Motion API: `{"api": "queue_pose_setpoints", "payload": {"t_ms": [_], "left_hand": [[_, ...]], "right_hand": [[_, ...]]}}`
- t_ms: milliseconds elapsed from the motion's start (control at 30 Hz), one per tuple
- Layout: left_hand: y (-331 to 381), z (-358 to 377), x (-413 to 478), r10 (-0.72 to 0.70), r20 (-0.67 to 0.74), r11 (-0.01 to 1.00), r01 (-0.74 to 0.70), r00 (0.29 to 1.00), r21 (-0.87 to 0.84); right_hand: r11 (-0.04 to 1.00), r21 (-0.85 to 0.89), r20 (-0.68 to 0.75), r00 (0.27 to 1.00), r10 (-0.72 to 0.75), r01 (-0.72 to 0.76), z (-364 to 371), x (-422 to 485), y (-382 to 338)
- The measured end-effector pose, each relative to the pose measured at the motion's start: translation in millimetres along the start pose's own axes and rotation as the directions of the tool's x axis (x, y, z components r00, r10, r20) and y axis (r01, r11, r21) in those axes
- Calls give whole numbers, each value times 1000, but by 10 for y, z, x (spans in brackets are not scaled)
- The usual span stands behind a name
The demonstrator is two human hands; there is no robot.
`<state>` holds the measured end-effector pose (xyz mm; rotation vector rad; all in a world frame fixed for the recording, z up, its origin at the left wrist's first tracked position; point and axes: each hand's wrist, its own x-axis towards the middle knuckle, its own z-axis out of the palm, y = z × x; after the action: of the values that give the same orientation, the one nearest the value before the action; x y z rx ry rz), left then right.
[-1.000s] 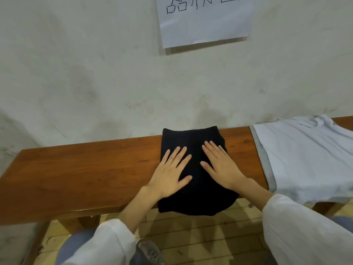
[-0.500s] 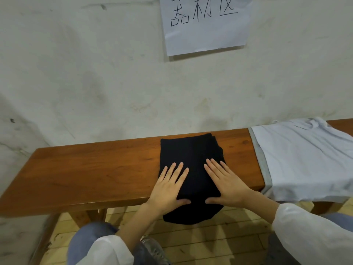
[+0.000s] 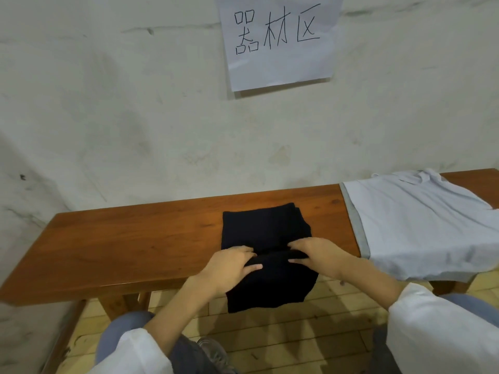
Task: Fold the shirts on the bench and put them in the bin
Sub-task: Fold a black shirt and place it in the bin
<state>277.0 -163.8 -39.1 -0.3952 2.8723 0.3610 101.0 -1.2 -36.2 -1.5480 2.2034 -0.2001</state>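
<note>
Counter (image 3: 135, 238): glossy reddish wood, scuffed plaster wall (image 3: 108, 117) behind. Left hand (image 3: 229, 268) and right hand (image 3: 321, 255), fingers curled, pinch fold of soft black shirt (image 3: 264, 228); pale shirt (image 3: 418, 228) lies right of right hand.

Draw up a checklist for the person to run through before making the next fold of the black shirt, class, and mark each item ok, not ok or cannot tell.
1. Left hand pinches a ridge across the black shirt: ok.
2. Right hand pinches the same ridge, level with the left: ok.
3. Black shirt lies wholly on the bench: not ok, its near part hangs over the front edge.
4. Black shirt is apart from the light blue shirt: ok, bare wood shows between them.
5. Light blue shirt is folded: not ok, it lies spread out.
6. Bin is within reach: cannot tell, no bin is in view.
</note>
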Motion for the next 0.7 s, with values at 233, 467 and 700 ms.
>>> {"api": "queue_pose_setpoints", "payload": {"t_ms": [233,467,700], "left_hand": [[48,-707,-80,36,112,932,7,993,-362],[-1,-1707,174,-8,-218,985,-30,976,-168],[112,-1710,166,126,-657,992,-82,743,98]], "right_hand": [[990,136,153,988,10,-31,-644,-67,-126],[998,54,-493,868,53,-30,-1328,143,-270],[997,-73,-808,586,-65,10,-1422,119,-353]]}}
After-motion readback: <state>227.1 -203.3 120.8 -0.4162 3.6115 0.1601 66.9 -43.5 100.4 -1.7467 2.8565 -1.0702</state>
